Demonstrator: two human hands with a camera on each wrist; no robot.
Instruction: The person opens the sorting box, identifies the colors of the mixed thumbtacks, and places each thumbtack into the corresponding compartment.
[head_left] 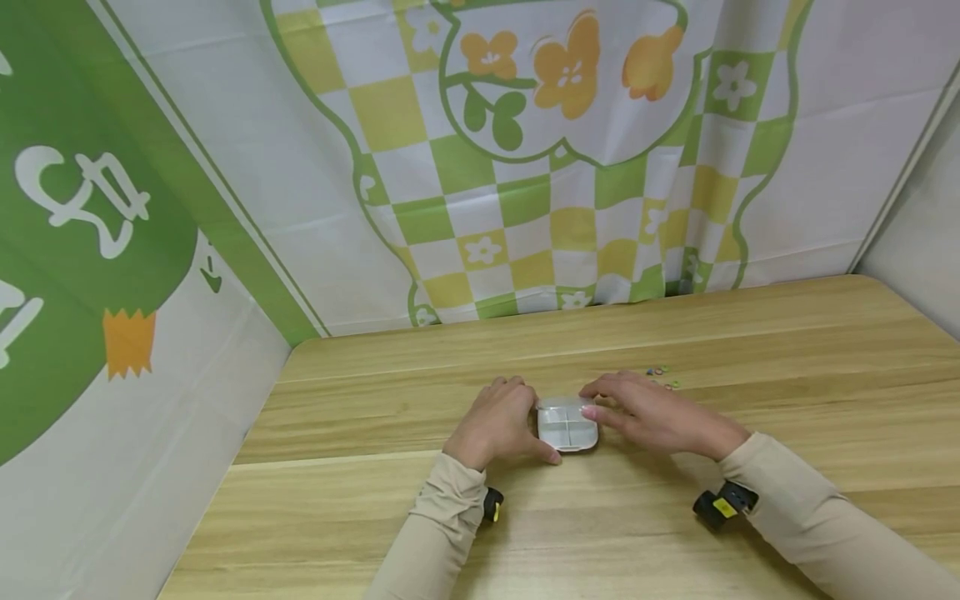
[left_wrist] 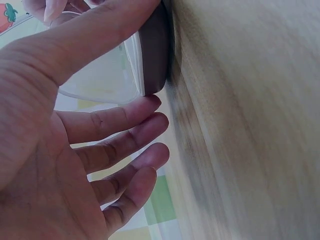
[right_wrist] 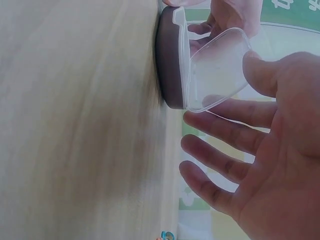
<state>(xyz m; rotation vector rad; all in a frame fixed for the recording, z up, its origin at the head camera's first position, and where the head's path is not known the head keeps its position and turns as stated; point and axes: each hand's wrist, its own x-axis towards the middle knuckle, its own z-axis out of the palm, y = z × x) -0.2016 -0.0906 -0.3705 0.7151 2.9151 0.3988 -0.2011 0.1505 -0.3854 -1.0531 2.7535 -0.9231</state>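
Observation:
A small pill box [head_left: 557,437] with four compartments and a dark base [left_wrist: 154,55] sits on the wooden table. Its clear lid [right_wrist: 220,67] stands raised, tilted up from the base. My left hand [head_left: 497,423] grips the box from the left, thumb along its near side and index finger at the far corner; its other fingers are spread beside the box. From the right, my right hand [head_left: 651,414] holds the lid by its edge, with the thumb on the rim and the index finger behind it. The remaining right fingers extend past the lid.
Several tiny colourful pieces [head_left: 658,371] lie on the table [head_left: 337,517] beyond my right hand. A patterned cloth [head_left: 517,208] hangs along the table's back edge, and a green and white panel [head_left: 217,400] stands at the left.

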